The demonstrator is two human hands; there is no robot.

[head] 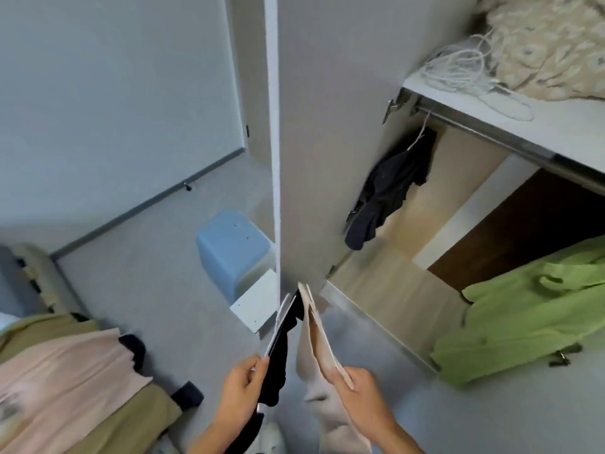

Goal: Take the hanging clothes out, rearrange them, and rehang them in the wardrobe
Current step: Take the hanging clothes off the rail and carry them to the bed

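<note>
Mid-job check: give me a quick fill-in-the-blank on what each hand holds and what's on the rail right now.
1. The left hand grips a hanger carrying a ____ garment.
2. The right hand holds a hanger with a ____ garment.
3. The only garment on the wardrobe rail is dark ____.
4. The light blue stool stands on the ____.

Missing words: black; beige; navy; floor

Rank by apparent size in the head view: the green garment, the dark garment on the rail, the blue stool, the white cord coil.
1. Green garment, though nearest the camera.
2. Blue stool and dark garment look alike; no ranking.
3. White cord coil.
</note>
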